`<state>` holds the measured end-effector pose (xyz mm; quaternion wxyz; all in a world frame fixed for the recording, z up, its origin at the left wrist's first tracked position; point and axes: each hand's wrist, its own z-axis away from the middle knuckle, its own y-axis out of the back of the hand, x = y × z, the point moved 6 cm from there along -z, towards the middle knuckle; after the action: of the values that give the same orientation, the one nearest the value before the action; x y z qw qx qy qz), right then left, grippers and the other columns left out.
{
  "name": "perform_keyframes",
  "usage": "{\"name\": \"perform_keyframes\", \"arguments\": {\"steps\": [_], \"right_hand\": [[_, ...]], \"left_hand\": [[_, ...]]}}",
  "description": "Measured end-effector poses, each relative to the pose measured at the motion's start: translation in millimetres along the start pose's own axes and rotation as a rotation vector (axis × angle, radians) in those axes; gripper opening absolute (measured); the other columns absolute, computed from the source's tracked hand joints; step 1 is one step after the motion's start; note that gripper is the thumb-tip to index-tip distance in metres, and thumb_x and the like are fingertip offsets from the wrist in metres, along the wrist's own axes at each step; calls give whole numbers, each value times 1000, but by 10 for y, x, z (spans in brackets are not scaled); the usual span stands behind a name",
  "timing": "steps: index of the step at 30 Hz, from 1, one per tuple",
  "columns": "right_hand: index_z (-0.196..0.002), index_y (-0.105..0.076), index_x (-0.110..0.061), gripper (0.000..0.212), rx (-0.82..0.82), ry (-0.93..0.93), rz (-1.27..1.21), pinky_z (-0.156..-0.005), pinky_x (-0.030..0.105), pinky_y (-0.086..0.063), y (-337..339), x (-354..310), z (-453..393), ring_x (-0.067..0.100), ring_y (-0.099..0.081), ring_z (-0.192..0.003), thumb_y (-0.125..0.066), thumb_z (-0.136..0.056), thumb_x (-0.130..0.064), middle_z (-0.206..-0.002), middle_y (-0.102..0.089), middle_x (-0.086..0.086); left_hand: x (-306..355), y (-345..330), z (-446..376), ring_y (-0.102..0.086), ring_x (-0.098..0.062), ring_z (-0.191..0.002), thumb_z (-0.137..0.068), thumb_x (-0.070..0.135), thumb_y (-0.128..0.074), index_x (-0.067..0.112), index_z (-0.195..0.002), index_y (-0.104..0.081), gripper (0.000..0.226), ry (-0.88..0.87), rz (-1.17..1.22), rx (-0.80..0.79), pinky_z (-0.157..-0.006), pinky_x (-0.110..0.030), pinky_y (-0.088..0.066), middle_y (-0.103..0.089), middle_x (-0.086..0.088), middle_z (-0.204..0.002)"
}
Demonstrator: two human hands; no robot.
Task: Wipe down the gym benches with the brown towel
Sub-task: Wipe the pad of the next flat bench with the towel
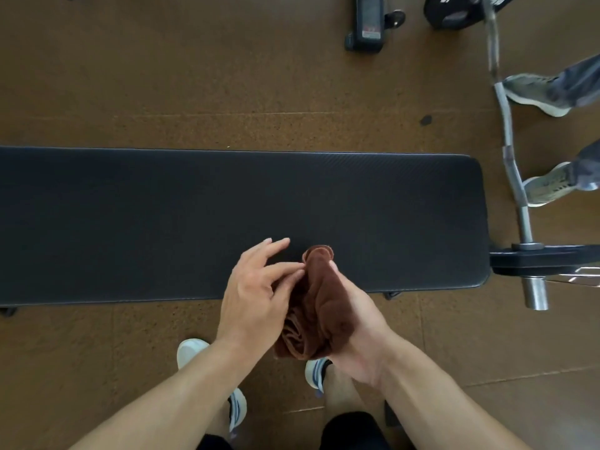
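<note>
The person is standing at the long side of the black gym bench [227, 219] and bunching the brown towel [319, 303] between both hands, just above the bench's near edge and not yet pressed to the pad. The right hand [360, 339] is cupping the towel from beneath and from the right, its fingers curled round the cloth and mostly hidden behind it, while the left hand [256, 297] is working the folds from the left — thumb and a fingertip are pinching a fold near the top and the other fingers are spread loosely apart above it. This looks like the gathering step before a wipe, and doing it well probably means making a flat, palm-sized pad rather than the loose roll that is showing now, with the dangling lower end tucked in so it is not trailing off the bench. One hand could then be pressing the pad down flat and drawing it in long overlapping strokes along the bench's length, starting from one end. The rounded right end is lying close to a loaded curl bar [506, 131] on the floor, and another person's feet [539, 95] are standing beside it — strokes toward that end are probably worth keeping short and controlled.
</note>
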<state>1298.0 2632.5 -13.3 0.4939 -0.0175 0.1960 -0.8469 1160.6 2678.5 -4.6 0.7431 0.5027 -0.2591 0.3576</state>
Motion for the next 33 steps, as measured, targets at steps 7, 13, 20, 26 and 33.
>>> {"name": "perform_keyframes", "arguments": {"steps": [7, 13, 20, 26, 33], "right_hand": [[-127, -63, -36, 52, 372, 349, 459, -89, 42, -63, 595, -647, 190, 21, -71, -110, -60, -89, -72, -119, -72, -5], [-102, -57, -30, 42, 848, 808, 793, -83, 36, -53, 1360, -1146, 561, 10, -58, -98, -63, -89, -69, -105, -56, -11], [-158, -38, -38, 74, 995, 725, 1212, -124, 55, -20, 1927, -1577, 660, 23, -13, -157, -48, -94, -75, -172, -17, -5], [-165, -19, -33, 71, 866, 742, 1292, -131, 54, -8, 2110, -1475, 251, 19, 3, -162, -38, -105, -65, -176, -8, -3], [-167, -5, -36, 88, 903, 737, 1489, -128, 62, 4, 1999, -1657, -319, 30, 17, -161, -27, -96, -82, -177, 8, 3]], "left_hand": [[542, -490, 1, -61, -10, -61, -106, 36, -34, 26, -100, -50, 19, -7, 164, 29, -50, -30, -50, -61, 9, -71], [972, -828, -212, -50, -8, -49, -107, 29, -37, 26, -96, -50, 17, -24, 140, -34, -43, -29, -40, -49, 9, -57], [1176, -1367, -485, -65, -7, -77, -104, 45, -43, 37, -117, -51, 18, 86, -59, -216, -70, -41, -59, -67, 9, -83], [1049, -1536, -666, -33, -17, -143, -93, 48, -64, 28, -154, -32, 71, 2, -432, -145, -117, -40, -34, -37, 2, -154], [875, -1904, -645, 12, -17, -156, -102, 51, -38, 28, -161, -17, 67, -304, -681, -289, -126, -42, -1, 0, 0, -170]]}}
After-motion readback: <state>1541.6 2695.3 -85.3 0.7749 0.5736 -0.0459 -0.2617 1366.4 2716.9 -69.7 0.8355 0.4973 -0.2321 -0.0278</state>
